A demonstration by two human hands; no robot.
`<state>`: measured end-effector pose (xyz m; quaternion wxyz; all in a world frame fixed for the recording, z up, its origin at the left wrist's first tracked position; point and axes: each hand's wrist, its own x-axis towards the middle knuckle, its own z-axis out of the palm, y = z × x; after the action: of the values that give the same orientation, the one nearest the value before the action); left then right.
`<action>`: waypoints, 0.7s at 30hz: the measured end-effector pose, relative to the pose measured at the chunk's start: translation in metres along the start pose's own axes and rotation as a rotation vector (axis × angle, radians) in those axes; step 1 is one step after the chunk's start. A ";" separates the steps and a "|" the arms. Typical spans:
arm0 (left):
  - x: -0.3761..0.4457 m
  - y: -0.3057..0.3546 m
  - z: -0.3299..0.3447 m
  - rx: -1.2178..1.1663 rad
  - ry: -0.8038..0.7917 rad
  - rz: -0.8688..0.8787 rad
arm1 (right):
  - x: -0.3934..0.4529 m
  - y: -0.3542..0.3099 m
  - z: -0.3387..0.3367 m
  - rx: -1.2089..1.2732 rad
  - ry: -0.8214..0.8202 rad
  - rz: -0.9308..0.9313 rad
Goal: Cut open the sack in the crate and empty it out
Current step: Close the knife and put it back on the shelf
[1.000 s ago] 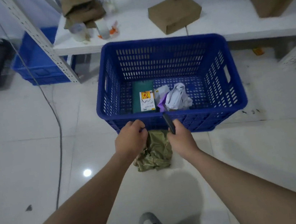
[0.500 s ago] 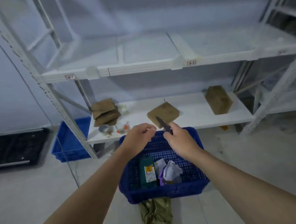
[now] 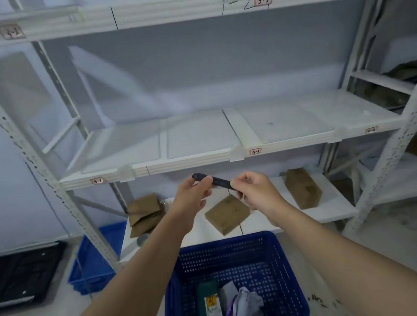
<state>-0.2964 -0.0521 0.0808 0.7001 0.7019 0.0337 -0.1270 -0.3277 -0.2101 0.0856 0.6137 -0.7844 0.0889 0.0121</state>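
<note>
Both hands are raised in front of the shelving and hold a slim black cutter (image 3: 216, 182) between them. My left hand (image 3: 193, 194) pinches its left end and my right hand (image 3: 255, 190) grips its right end. Below, on the floor, stands the blue perforated crate (image 3: 282, 262). Inside it lie a dark green flat package with a yellow-and-white label (image 3: 210, 307), a grey packet and a crumpled white and purple bag (image 3: 244, 305). The olive sack is out of view.
White metal shelving (image 3: 202, 158) fills the view. Its low shelf carries brown cardboard boxes (image 3: 227, 215), (image 3: 303, 190) and flattened cardboard (image 3: 144, 212). A second blue crate (image 3: 94, 265) and a black tray (image 3: 16, 276) sit on the floor at left.
The view has tilted up from the floor to the shelves, so the olive sack by the crate has left the frame. Both hands rose, and the left hand took hold of the cutter's end.
</note>
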 end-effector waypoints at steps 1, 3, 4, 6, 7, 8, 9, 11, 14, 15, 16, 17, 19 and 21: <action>0.014 0.002 0.006 -0.012 0.012 -0.027 | 0.015 0.001 -0.007 0.023 0.016 0.000; 0.046 0.007 0.019 -0.086 0.039 -0.077 | 0.050 0.004 -0.021 0.063 0.041 0.012; 0.063 0.008 0.025 -0.138 0.057 -0.110 | 0.069 0.007 -0.027 0.082 0.045 0.021; 0.100 0.008 0.036 -0.194 0.107 -0.177 | 0.107 0.013 -0.039 0.106 0.042 0.033; 0.117 0.007 0.040 -0.202 0.137 -0.215 | 0.124 0.016 -0.044 0.114 0.044 0.040; 0.133 0.006 0.044 -0.212 0.167 -0.250 | 0.141 0.020 -0.047 0.122 0.049 0.047; 0.147 0.005 0.048 -0.235 0.196 -0.285 | 0.157 0.023 -0.050 0.124 0.053 0.056; 0.172 0.002 0.053 -0.315 0.247 -0.342 | 0.185 0.028 -0.052 0.117 0.055 0.077; 0.207 -0.001 0.056 -0.336 0.318 -0.375 | 0.223 0.033 -0.052 0.084 0.045 0.092; 0.219 -0.002 0.055 -0.316 0.346 -0.373 | 0.234 0.035 -0.051 0.060 0.036 0.088; 0.230 -0.003 0.055 -0.289 0.370 -0.363 | 0.246 0.037 -0.050 0.025 0.026 0.080; 0.241 -0.004 0.054 -0.249 0.391 -0.342 | 0.257 0.039 -0.048 -0.013 0.019 0.069; 0.263 -0.006 0.049 -0.149 0.413 -0.278 | 0.277 0.041 -0.044 -0.093 0.021 0.045; 0.283 -0.007 0.044 -0.056 0.408 -0.227 | 0.297 0.042 -0.039 -0.173 0.022 0.013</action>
<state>-0.0304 -0.1324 0.0103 0.6790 0.6852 0.2569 -0.0596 -0.0459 -0.2943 0.0167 0.5425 -0.8340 0.0994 0.0154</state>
